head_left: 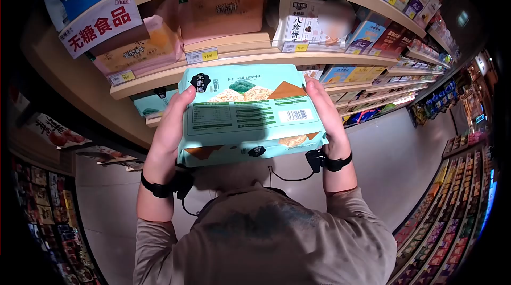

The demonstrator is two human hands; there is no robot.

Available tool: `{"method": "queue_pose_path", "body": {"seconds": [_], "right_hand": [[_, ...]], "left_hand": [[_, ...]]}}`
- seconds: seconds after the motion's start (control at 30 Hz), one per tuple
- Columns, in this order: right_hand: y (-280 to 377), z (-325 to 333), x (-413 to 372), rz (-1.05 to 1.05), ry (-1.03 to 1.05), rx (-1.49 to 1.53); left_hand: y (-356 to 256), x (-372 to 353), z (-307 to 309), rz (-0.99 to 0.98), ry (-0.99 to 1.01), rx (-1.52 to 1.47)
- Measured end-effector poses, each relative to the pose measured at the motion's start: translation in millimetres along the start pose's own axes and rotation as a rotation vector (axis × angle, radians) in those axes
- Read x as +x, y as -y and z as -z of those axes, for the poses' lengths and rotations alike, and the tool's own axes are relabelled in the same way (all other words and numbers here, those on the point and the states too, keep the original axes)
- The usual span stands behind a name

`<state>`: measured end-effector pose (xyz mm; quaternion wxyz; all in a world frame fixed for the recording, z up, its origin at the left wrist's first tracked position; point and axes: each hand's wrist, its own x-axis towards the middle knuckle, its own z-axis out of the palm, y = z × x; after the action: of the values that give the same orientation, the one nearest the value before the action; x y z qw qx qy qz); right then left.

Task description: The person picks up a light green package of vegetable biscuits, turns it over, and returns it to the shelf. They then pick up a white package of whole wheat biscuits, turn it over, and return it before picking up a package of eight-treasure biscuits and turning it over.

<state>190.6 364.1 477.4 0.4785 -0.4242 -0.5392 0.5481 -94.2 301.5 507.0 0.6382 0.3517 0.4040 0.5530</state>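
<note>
Both hands hold a mint-green package of biscuits [250, 109] in front of the shelves. Its printed side, with a barcode, a text panel and pictures of round pastries, faces up toward me. My left hand [174, 112] grips the left end, thumb on the top edge. On the right end, my right hand [326, 112] is pressed with its thumb near the upper corner. The fingers under the package are hidden. Each wrist wears a black band with a small device and a cable.
A curved wooden shelf [234, 57] with packaged foods and price tags runs just beyond the package. A sugar-free sign [101, 25] hangs at upper left. Another mint-green package [154, 105] sits on the lower shelf. Grey floor [388, 149] and stocked racks [447, 221] lie to the right.
</note>
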Motion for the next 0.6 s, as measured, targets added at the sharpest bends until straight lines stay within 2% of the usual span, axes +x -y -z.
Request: {"method": "queue_pose_path", "body": {"seconds": [0.17, 0.23, 0.37, 0.47, 0.6], "right_hand": [[-7.8, 3.5, 5.0, -0.058, 0.059, 0.101], [-5.1, -0.6, 2.2, -0.082, 0.032, 0.113], [-2.3, -3.9, 0.2, -0.059, 0.0, 0.08], [-5.6, -2.0, 1.2, -0.051, 0.014, 0.076], [-4.0, -1.8, -0.6, -0.063, 0.015, 0.075]], "left_hand": [[-7.7, -14.6, -13.3, 0.036, -0.023, -0.021], [-6.7, -18.7, -20.4, -0.106, -0.035, 0.017], [-7.7, -20.8, -23.0, -0.082, -0.029, -0.02], [-8.6, -21.5, -25.8, -0.123, -0.097, 0.058], [-7.0, -17.3, -16.7, -0.087, -0.068, 0.082]]}}
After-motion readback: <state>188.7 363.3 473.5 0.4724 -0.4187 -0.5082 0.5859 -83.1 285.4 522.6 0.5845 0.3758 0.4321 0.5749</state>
